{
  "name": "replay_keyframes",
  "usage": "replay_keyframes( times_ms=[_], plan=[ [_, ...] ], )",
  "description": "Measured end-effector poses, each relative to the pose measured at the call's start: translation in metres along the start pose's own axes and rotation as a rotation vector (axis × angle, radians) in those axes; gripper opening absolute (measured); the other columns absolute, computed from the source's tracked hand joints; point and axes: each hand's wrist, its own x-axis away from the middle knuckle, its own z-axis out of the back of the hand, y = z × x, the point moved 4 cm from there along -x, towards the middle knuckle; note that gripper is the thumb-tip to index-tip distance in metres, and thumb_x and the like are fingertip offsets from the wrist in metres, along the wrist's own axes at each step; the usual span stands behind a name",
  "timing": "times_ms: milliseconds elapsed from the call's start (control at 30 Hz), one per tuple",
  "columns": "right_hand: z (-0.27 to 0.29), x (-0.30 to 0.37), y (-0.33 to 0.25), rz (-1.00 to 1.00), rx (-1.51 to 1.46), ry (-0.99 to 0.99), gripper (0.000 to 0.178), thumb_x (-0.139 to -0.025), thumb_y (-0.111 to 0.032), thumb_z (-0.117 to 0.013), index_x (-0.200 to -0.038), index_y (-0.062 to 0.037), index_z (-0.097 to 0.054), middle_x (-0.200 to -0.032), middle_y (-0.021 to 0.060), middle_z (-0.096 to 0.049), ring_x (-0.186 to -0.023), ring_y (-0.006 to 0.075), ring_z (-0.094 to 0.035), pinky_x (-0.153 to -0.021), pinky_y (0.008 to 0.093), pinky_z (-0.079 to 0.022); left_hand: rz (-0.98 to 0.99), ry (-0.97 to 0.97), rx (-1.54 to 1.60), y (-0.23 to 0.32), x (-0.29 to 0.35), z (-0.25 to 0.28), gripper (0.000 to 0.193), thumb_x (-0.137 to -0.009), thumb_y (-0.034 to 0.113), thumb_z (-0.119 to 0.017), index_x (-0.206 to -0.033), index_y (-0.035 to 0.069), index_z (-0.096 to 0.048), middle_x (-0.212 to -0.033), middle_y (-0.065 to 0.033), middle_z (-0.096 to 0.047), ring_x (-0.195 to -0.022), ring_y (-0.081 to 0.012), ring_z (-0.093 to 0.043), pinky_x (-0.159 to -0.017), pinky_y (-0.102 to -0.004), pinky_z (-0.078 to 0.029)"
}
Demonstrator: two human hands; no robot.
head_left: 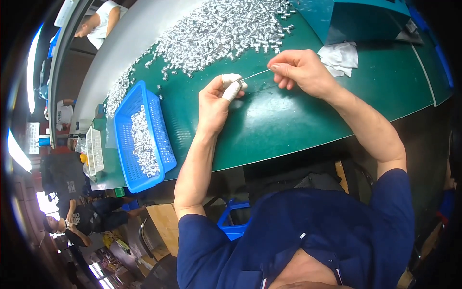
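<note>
My left hand (215, 103) is closed in a pinch above the green tabletop, with white covers on its thumb and forefinger. Whatever sits between those fingertips is too small and too hidden to make out. To its right, my right hand (305, 72) pinches one end of a thin metal rod (257, 75) between thumb and forefinger, the other fingers loosely curled. The rod slants down leftward, and its far end meets the left fingertips. Beyond both hands spreads a large heap of small silvery metal cylinders (221, 36).
A blue plastic basket (126, 115) holding more silvery parts (143, 142) stands left on the green table (288, 130). A white cloth (340, 58) lies right, by a teal box-shaped unit (365, 21). Farther left are a white basket (95, 150) and other people (89, 216).
</note>
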Motion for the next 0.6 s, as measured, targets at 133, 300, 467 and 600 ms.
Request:
replay_keyframes(
  times_ms=[133, 300, 467, 600],
  plan=[
    [0.002, 0.008, -0.027, 0.591, 0.465, -0.001, 0.019, -0.088, -0.002, -0.071, -0.106, 0.001, -0.07, -0.087, 0.0082, -0.072, -0.076, 0.0128, -0.069, -0.064, 0.0259, -0.054, 0.077, -0.081, 0.323, -0.013, -0.004, 0.006, 0.022, -0.095, 0.009, -0.065, -0.116, 0.002, -0.066, -0.099, -0.0073, -0.073, -0.081, -0.0099, -0.065, -0.073, -0.0227, -0.053],
    [-0.002, 0.008, -0.023, 0.452, 0.447, -0.029, 0.016, -0.094, -0.013, -0.067, -0.103, -0.0002, -0.07, -0.075, 0.0076, -0.07, -0.066, 0.0124, -0.068, -0.056, 0.0245, -0.053, 0.105, -0.065, 0.279, -0.009, 0.0, 0.004, 0.02, -0.095, 0.007, -0.065, -0.115, 0.002, -0.066, -0.098, -0.0079, -0.073, -0.082, -0.0105, -0.066, -0.076, -0.023, -0.053],
    [-0.001, -0.002, 0.018, -0.353, -0.122, -0.123, 0.031, -0.1, -0.03, -0.062, -0.099, 0.0003, -0.069, -0.066, 0.0055, -0.067, -0.057, 0.0108, -0.066, -0.05, 0.021, -0.05, -0.135, -0.023, -0.029, 0.0, 0.001, -0.002, 0.021, -0.094, 0.002, -0.066, -0.114, 0.0, -0.066, -0.1, -0.0075, -0.073, -0.089, -0.0111, -0.067, -0.079, -0.0234, -0.053],
    [-0.003, 0.003, -0.01, 0.043, 0.034, 0.012, 0.025, -0.098, -0.022, -0.064, -0.105, 0.001, -0.069, -0.082, 0.0072, -0.071, -0.07, 0.0107, -0.068, -0.059, 0.0233, -0.053, 0.056, -0.036, 0.115, 0.001, -0.001, -0.005, 0.021, -0.094, 0.005, -0.065, -0.115, 0.001, -0.066, -0.1, -0.009, -0.072, -0.085, -0.0106, -0.066, -0.077, -0.0233, -0.053]
  ],
)
